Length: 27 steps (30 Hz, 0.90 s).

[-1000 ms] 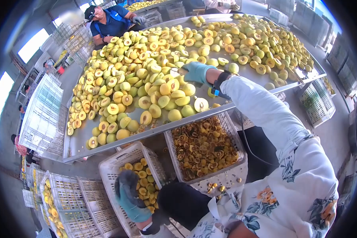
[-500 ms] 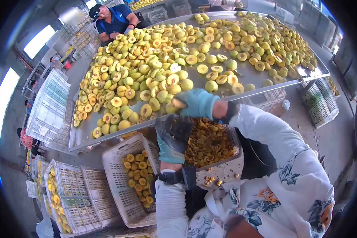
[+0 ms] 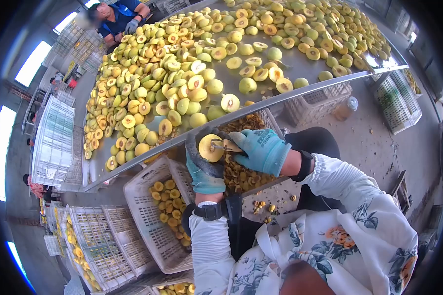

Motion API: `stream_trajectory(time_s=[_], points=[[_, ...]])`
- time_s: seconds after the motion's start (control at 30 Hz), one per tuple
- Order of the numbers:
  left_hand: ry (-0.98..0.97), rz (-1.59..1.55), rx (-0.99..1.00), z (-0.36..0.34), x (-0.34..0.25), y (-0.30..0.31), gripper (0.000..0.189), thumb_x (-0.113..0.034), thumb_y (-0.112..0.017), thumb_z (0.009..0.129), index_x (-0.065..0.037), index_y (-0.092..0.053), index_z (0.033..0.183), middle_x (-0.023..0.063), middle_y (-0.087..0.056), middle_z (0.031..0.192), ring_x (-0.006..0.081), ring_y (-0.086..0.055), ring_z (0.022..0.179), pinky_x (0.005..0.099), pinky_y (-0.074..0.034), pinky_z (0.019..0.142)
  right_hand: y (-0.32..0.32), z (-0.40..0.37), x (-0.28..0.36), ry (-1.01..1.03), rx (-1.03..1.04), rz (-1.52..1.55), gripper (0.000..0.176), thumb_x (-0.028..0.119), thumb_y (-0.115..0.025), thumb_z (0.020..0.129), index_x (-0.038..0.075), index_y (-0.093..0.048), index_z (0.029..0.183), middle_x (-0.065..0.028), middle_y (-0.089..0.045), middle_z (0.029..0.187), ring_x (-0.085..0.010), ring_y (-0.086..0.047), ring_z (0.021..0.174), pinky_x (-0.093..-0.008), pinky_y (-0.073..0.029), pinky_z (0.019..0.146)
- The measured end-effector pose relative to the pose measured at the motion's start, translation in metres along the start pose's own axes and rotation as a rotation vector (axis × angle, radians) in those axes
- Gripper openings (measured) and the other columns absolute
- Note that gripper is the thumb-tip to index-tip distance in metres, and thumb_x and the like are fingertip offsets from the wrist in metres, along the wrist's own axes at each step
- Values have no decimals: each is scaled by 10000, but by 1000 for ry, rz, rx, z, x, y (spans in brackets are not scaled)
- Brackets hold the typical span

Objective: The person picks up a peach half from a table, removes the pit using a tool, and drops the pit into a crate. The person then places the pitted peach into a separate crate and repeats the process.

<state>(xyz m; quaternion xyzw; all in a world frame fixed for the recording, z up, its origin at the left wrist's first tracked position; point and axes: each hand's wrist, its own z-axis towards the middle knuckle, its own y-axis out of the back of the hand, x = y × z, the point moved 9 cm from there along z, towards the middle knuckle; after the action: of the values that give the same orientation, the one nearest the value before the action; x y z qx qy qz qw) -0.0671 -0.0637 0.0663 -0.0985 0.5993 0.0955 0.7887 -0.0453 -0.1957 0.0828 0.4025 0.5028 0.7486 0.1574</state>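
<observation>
My left hand (image 3: 205, 173), in a teal glove with dark grey fingers, is closed around a yellow peach half (image 3: 209, 146), cut face up. My right hand (image 3: 265, 151), in a matching glove, grips a small pitting tool (image 3: 230, 146) with a wooden handle. Its metal end touches the middle of the cut face. Below my hands is a crate of brown-yellow scraps (image 3: 251, 178). Just beyond them, the metal table (image 3: 300, 101) carries a large heap of halved green-yellow peaches (image 3: 155, 81).
A crate (image 3: 133, 189) with hollowed yellow halves (image 3: 172, 206) stands at lower left, beside more stacked crates (image 3: 108, 236). The table's raised edge (image 3: 261, 105) runs in front of me. Across the heap a co-worker (image 3: 120, 19) works. A jar (image 3: 347, 108) stands on the floor at right.
Both hands have drawn back from the table edge to above the scrap crate. A peach half now shows in my left hand, with the tool against it. The view has shifted slightly.
</observation>
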Motion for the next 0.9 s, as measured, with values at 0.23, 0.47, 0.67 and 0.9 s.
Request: stream_trajectory(time_s=[0.23, 0.47, 0.67, 0.9], points=[[118, -189, -3, 2, 24, 0, 281, -230, -430, 989, -45, -501, 1189, 97, -600, 1121, 202, -593, 1011, 334, -481, 918, -20, 2, -3, 13, -7, -104, 364, 213, -589, 841, 72, -491, 1162, -109, -618, 941, -288, -642, 871, -414, -506, 729], [259, -640, -53, -8, 26, -5, 303, -112, -535, 934, -35, -473, 1221, 88, -569, 1161, 179, -572, 1038, 315, -463, 933, -43, 3, 0, 11, 72, -138, 293, 140, -541, 848, 20, -483, 1109, -142, -644, 851, -298, -664, 794, -404, -525, 668], [268, -477, -298, -3, 56, 10, 293, -290, -480, 978, -30, -590, 1055, 77, -626, 970, 199, -622, 862, 324, -524, 783, -50, 1, 7, -104, 150, 69, 269, 129, -544, 839, -4, -479, 1064, -194, -662, 828, -352, -666, 793, -440, -520, 673], [115, -326, -367, 6, 52, 26, 296, -272, -509, 962, -2, -613, 1020, 87, -635, 942, 183, -631, 812, 331, -537, 725, -60, 4, -1, -250, 334, 718, 363, 197, -592, 797, 2, -542, 1098, -235, -645, 937, -384, -643, 863, -440, -516, 734]])
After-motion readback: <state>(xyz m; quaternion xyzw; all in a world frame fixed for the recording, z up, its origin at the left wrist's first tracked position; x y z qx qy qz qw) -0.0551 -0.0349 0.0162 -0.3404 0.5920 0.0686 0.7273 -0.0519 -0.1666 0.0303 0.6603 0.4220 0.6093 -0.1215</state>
